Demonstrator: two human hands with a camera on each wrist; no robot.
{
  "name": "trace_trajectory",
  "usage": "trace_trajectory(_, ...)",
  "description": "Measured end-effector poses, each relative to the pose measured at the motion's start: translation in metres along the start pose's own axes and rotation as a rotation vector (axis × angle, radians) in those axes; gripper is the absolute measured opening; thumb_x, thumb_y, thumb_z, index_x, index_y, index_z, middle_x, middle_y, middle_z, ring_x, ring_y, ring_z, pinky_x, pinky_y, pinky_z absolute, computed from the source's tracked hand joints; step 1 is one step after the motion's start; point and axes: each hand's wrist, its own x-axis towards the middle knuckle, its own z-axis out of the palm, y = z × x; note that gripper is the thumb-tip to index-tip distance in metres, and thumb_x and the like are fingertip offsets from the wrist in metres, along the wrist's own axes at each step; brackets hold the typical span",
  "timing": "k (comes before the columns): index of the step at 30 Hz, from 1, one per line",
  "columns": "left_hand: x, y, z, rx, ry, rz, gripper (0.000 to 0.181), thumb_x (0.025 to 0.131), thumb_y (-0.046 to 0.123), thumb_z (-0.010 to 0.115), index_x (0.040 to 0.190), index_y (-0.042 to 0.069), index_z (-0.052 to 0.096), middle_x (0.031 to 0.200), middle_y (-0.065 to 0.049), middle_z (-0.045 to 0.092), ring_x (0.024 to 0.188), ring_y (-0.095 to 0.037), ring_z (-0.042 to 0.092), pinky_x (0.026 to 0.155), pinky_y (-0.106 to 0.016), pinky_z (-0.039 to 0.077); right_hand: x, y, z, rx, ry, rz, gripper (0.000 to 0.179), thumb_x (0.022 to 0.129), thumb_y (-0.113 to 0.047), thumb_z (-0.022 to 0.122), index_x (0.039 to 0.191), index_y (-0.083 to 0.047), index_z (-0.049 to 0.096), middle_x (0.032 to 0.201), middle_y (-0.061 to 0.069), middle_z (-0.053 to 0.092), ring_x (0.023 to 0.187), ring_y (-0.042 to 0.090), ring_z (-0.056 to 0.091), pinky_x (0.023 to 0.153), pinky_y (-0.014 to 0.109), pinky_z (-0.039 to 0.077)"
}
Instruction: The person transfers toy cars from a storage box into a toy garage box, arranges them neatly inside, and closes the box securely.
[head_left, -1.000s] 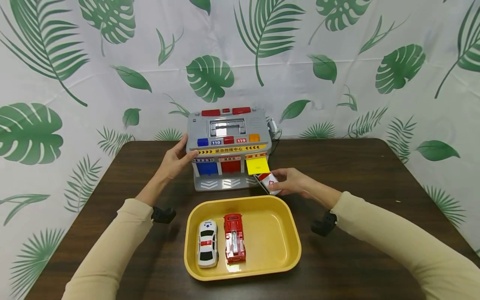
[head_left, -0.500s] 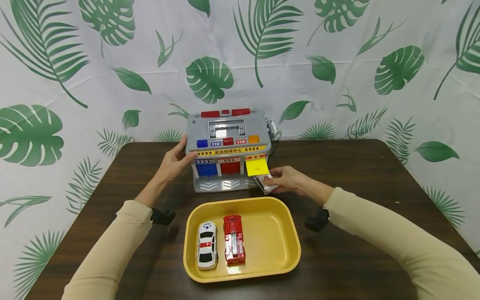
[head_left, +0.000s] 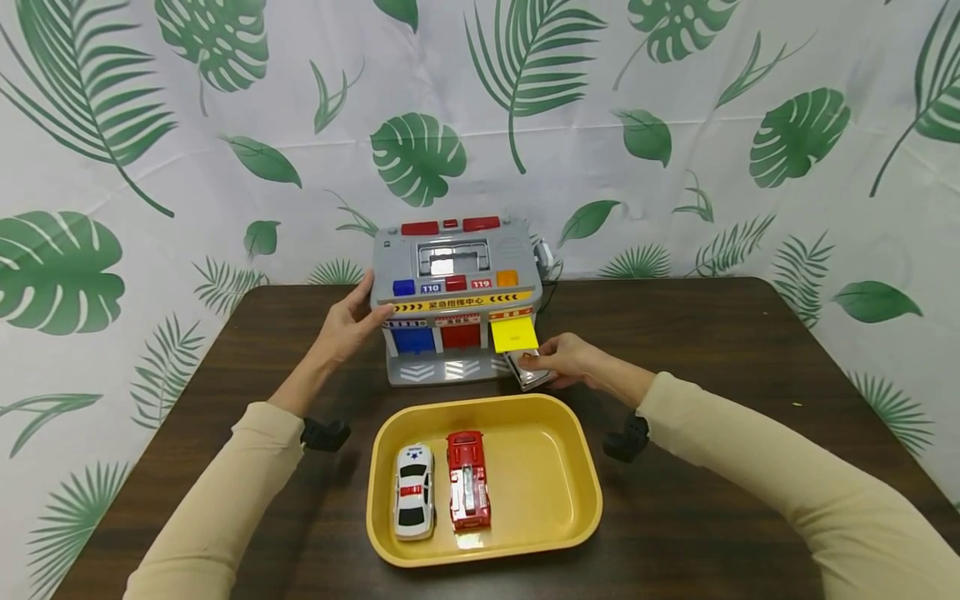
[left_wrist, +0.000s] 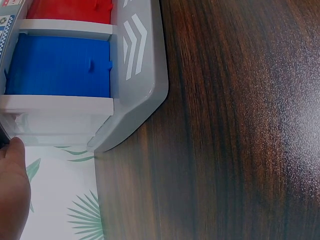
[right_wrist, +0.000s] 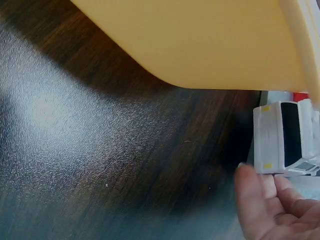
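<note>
Head view, nearest the person: two cream sleeves (head_left: 202, 492) stretched out over a dark wooden table (head_left: 720, 333), a black device (head_left: 627, 439) at each wrist. Between them sat a yellow tray (head_left: 536, 475). I saw a white toy car (head_left: 412, 492) at the tray's nine o'clock and a red toy fire truck (head_left: 468, 483) just beside it, nearer the middle.

Past the tray's rim, toward one o'clock, was a white toy van (right_wrist: 270, 140), pinched by the right hand (head_left: 568, 360), whose thumb lay on top. The right wrist camera caught fingers against the van's side, close to its dark window. The van's far end was under a raised yellow door (head_left: 515, 335); how deep it went I couldn't tell.

At the tray's twelve o'clock stood a grey toy station (head_left: 461, 369), upright. The yellow door jutted from its four o'clock, while a red door (head_left: 461, 336) hung at six and a blue door (head_left: 414, 338) at eight. At the station's nine o'clock the left hand (head_left: 347, 329) rested on the corner, thumb and fingers spread wide, thumb along the front edge, fingers against the side. Farthest off hung a white cloth (head_left: 315, 208) printed with green leaves.
</note>
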Motion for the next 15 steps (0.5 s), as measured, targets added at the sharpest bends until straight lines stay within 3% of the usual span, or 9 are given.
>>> trace_trajectory(6,0.0010,-0.0050,0.0000,-0.004,0.004,0.016,0.075,0.094,0.016,0.058,0.151,0.007,0.010,0.157,-0.007,0.014,0.136,-0.028,0.033,0.105,-0.036,0.035,-0.0020,-0.0017,0.0021,-0.096,0.013,-0.003,0.046,0.085,-0.042,0.067,0.105,-0.002,0.054,0.080,0.004,0.054,0.065,0.014,0.055,0.056,0.024,0.049)
trace_trajectory(10,0.0009,-0.0040,-0.0004,-0.010,0.006,0.018,0.075,0.094,0.016,0.058,0.151,0.007,0.010,0.157,-0.006,0.014,0.135,-0.027,0.034,0.105,-0.035,0.035,-0.0023,-0.0027,0.0043,-0.056,0.016,-0.001,0.044,0.086,-0.041,0.066,0.101,-0.002,0.053,0.081,0.005,0.056,0.061,0.014,0.058,0.059,0.026,0.055)
trace_trajectory(15,0.0013,-0.0028,-0.0004,-0.009,0.000,0.016,0.074,0.094,0.015,0.057,0.151,0.007,0.010,0.157,-0.006,0.013,0.136,-0.028,0.032,0.105,-0.036,0.034,-0.0028,-0.0047,0.0057,0.050,0.009,0.029,0.049,0.086,-0.038,0.067,0.110,0.002,0.052,0.093,0.009,0.057,0.065,0.015,0.063,0.068,0.031,0.059)
